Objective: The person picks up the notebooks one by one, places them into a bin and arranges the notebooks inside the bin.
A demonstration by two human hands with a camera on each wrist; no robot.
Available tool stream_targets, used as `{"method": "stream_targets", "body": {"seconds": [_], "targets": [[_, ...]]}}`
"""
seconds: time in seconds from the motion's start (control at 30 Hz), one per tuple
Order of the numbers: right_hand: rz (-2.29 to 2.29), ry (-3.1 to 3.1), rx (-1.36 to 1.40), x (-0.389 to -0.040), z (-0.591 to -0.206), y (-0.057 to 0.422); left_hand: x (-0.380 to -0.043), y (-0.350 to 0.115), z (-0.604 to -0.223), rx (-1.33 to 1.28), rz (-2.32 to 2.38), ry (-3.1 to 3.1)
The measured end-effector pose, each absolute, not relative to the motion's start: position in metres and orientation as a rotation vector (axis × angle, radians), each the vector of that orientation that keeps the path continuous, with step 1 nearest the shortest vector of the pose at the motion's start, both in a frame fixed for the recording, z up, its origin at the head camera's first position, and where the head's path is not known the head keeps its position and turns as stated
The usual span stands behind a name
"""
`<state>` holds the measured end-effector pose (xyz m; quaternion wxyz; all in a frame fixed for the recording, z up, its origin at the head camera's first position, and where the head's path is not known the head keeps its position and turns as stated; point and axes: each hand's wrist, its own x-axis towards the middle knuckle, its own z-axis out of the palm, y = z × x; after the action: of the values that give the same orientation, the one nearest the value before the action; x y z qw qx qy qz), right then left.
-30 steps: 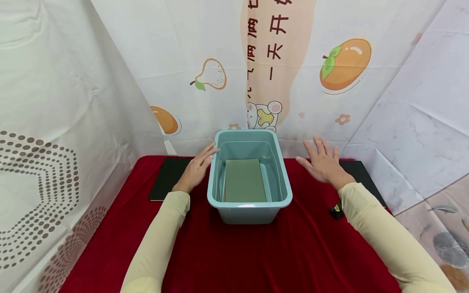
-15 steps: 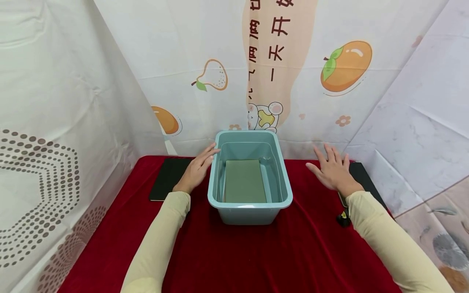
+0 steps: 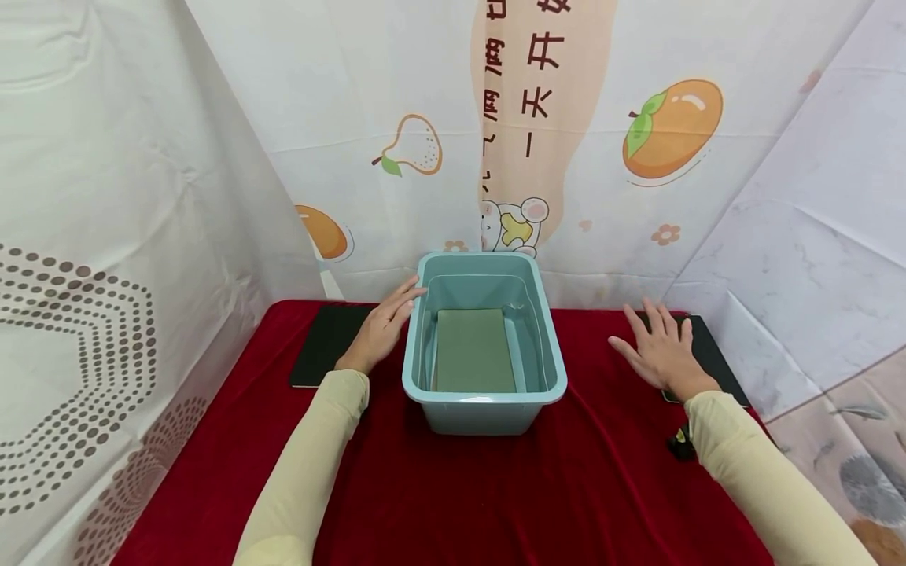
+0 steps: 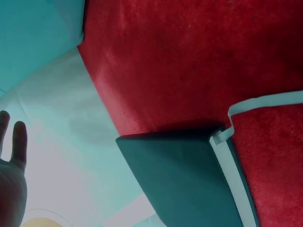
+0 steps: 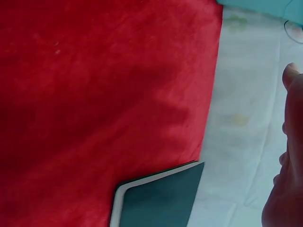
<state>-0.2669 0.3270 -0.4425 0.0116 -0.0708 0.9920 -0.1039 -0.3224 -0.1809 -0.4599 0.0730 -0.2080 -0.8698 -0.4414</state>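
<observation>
A light blue plastic bin (image 3: pixel 484 398) stands in the middle of the red cloth, with a flat grey-green rectangular thing (image 3: pixel 474 350) lying in it. My left hand (image 3: pixel 378 330) has its fingers extended at the bin's left rim; whether they touch it I cannot tell. Beneath that hand lies a dark notebook (image 3: pixel 322 350), its page edges and a ribbon (image 4: pixel 265 101) showing in the left wrist view. My right hand (image 3: pixel 664 352), fingers spread and holding nothing, is over the cloth beside a second dark notebook (image 3: pixel 716 365), partly hidden by it.
Red velvet cloth (image 3: pixel 453 495) covers the table. A printed white curtain (image 3: pixel 354 94) hangs close behind the bin, and more sheets flank both sides. A small black thing with a yellow-green mark (image 3: pixel 682 442) is by the right sleeve.
My right hand has moved right and toward me, away from the bin, over the inner edge of the right notebook. The left hand and the bin have stayed in place.
</observation>
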Motion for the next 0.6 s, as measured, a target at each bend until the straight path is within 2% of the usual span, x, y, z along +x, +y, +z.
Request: {"method": "stream_targets", "body": {"seconds": [0.6], "targets": [[-0.344,3.031,-0.113,-0.256,-0.472,0.366,-0.321,-0.18,-0.459,-0.645,-1.329,-2.602]]}}
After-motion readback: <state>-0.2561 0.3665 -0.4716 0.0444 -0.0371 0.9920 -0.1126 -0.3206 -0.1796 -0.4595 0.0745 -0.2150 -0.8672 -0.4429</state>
